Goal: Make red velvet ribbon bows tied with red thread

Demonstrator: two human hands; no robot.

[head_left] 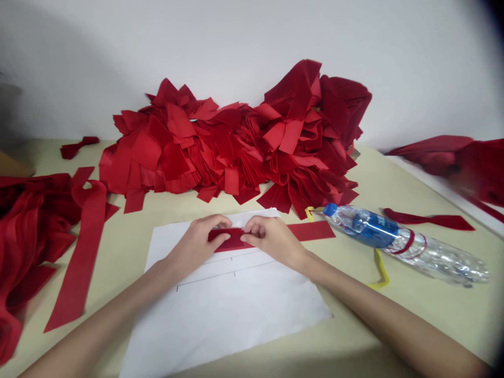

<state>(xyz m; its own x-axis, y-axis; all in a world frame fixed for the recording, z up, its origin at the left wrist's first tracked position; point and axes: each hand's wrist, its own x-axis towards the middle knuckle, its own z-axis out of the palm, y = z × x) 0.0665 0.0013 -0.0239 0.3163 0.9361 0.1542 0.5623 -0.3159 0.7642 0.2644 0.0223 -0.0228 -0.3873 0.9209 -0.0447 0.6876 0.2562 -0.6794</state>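
Note:
A strip of red ribbon (313, 231) lies across the upper part of a white paper sheet (220, 325), its right end reaching past the sheet onto the table. Between my hands its surface looks darker and velvety. My left hand (200, 239) pinches the ribbon near its left part, thumb in front and fingers curled behind. Close beside it, my right hand (271, 239) pinches the same strip, thumb and fingertips together near the middle of the sheet. Drawn lines with short tick marks run below the ribbon on the paper. The fingers partly hide the strip's upper edge.
A big heap of red ribbon pieces (232, 152) stands against the wall. Long red ribbon (35, 220) is piled at the left. A clear plastic bottle (441, 254) with a blue cap lies at the right, over a yellow strip (380, 270). More red fabric (444, 155) is at far right.

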